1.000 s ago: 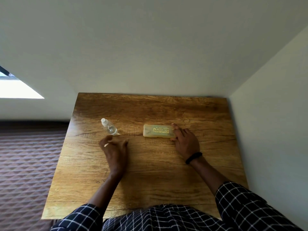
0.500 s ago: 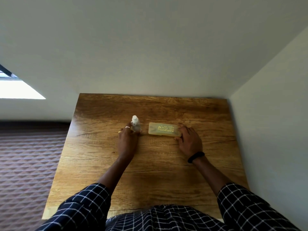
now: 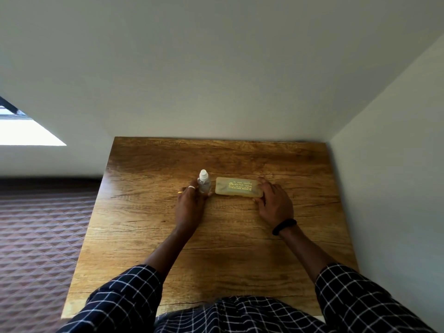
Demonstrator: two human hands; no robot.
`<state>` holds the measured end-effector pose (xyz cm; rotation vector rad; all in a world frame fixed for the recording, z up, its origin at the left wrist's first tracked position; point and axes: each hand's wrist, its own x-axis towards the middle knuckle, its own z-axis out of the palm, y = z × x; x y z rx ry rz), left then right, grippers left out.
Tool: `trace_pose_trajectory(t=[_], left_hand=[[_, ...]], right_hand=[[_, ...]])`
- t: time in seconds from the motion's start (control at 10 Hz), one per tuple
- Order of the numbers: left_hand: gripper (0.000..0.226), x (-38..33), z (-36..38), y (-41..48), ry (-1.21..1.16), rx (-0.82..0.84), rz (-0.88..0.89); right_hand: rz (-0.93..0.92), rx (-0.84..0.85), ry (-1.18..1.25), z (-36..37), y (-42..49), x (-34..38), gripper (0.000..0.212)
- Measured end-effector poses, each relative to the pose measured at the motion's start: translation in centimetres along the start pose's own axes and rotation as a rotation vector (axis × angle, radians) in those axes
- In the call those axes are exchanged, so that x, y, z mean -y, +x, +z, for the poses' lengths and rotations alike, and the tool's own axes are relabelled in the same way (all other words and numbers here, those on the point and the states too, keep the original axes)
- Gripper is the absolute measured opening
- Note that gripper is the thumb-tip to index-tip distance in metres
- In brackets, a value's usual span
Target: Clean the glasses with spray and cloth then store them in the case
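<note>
**Spray bottle**: since a second earlier, when it was seen tilted over nearer the table's left side, it had been brought in and stood upright, white cap uppermost, just beside the left end of the case. Its lower body was gripped by the left hand, with the fingers curled round it.

**Case**: pale yellow, closed, laid flat at mid-table with printed lettering on the lid. Its right end was held by the right hand, with the thumb set on the near edge and the fingers over the far edge.

**Glasses**: not seen. They were judged to be inside the closed case, but this could not be confirmed.

**Cloth**: not seen.

**Table**: wood-grain top, set into a corner between two walls.

**Hazards, as judged:**
- The bottle was tall and narrow. It could be toppled as the left hand was withdrawn, or struck by the case, since the two stood so close.
- The case could be skidded across the smooth top if it was pried open while held at one end only.
- The contents could be tipped out if the lid was sprung open abruptly.
</note>
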<state>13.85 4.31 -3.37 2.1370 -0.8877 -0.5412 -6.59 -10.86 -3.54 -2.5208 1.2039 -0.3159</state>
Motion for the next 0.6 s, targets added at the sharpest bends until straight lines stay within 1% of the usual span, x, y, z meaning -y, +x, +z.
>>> trace_pose_trajectory(t=[0.2,0.3,0.4,0.5,0.6], left_hand=[[0.049,0.8,-0.1,-0.5,0.034,0.007,0.011],[0.047,0.5,-0.3,-0.7,0.002,0.004,0.054],[0.053,1.3,-0.3,-0.6,0.019,-0.012,0.057],[0.050,2.0,-0.5,-1.5,0.052,-0.042,0.066],[0.045,3.2,-1.1,-1.9,0.023,-0.147,0.007]], right_hand=[[-0.007,-0.008,0.008,-0.2,-0.2,0.2,0.061],[-0.025,-0.011,0.019,-0.5,-0.4,0.4,0.053],[-0.008,-0.007,0.013,-0.2,-0.3,0.3,0.056],[0.016,0.006,0.008,-0.5,-0.8,0.6,0.068],[-0.012,-0.005,0.037,-0.3,-0.6,0.7,0.073]])
